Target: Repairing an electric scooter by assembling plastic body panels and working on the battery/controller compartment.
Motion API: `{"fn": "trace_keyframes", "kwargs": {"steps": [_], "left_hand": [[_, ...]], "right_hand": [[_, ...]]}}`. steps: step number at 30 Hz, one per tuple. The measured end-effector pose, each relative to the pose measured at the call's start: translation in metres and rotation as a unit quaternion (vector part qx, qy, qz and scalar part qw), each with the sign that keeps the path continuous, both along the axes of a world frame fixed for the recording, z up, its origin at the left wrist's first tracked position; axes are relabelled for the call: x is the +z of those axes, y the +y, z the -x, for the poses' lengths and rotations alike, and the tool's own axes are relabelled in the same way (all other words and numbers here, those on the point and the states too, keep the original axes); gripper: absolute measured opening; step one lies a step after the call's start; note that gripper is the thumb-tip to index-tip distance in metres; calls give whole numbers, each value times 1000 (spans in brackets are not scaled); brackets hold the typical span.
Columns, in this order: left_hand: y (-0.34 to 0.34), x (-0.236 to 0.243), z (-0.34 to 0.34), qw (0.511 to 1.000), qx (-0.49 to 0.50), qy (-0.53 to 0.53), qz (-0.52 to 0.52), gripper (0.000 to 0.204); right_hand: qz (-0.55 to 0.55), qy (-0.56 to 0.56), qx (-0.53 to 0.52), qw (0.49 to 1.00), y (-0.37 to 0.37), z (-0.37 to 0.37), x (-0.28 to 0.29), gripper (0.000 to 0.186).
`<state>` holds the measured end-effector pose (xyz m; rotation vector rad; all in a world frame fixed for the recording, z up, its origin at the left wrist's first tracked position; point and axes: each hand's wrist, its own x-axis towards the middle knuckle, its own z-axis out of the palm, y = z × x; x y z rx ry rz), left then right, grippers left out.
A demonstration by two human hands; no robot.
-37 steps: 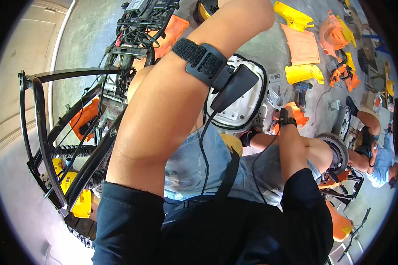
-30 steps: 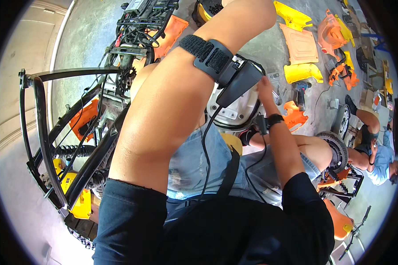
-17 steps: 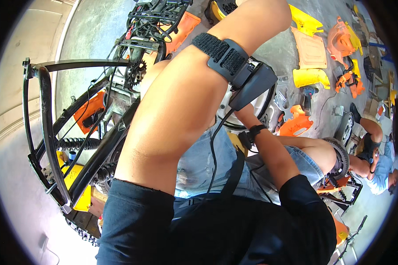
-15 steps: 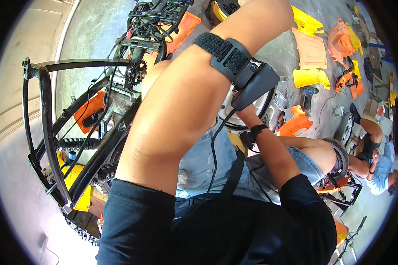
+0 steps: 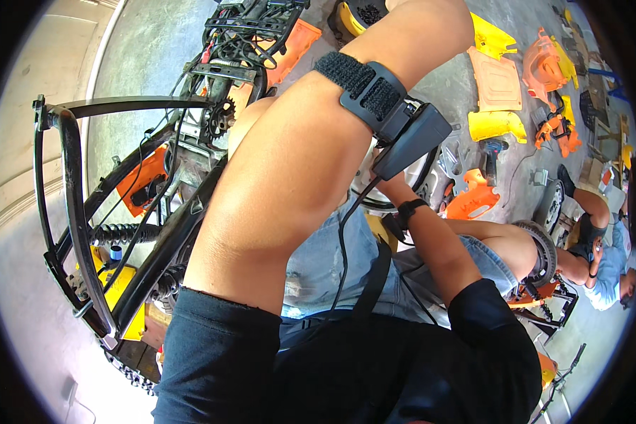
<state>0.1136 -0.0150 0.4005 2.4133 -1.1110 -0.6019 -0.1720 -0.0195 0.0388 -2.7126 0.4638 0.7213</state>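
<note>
My left arm crosses the middle of the view toward the top edge, with a black strap [image 5: 374,92] and a dark box-shaped device [image 5: 413,141] on it. Past the strap, only a smooth part of my left hand [image 5: 431,28] shows; its fingers are hidden. Most of my right hand [image 5: 397,185] lies behind that device. It is close to a round white part with a black rim [image 5: 432,173], but whether it grips anything cannot be seen. A black wristband [image 5: 411,208] circles my right wrist. A cable [image 5: 343,244] hangs from the device across my lap.
At left stands a black vehicle frame [image 5: 71,162] with a spring shock [image 5: 124,233] and loose wiring. Orange and yellow panels [image 5: 498,81], a cordless drill [image 5: 492,152] and a wheel [image 5: 551,205] lie on the floor at right. A person in a blue shirt [image 5: 608,265] sits beyond them.
My left forearm and its device have shifted slightly to the right. My right arm stays nearly in place.
</note>
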Motion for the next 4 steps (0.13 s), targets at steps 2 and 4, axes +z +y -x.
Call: {"fn": "trace_keyframes", "kwargs": {"steps": [2, 4], "left_hand": [[0, -2, 1, 1000, -7, -1, -3, 27], [1, -3, -1, 1000, -3, -13, 1, 27]], "right_hand": [[-6, -4, -17, 1000, 5, 1, -5, 66], [-29, -11, -48, 998, 8, 3, -6, 72]]}}
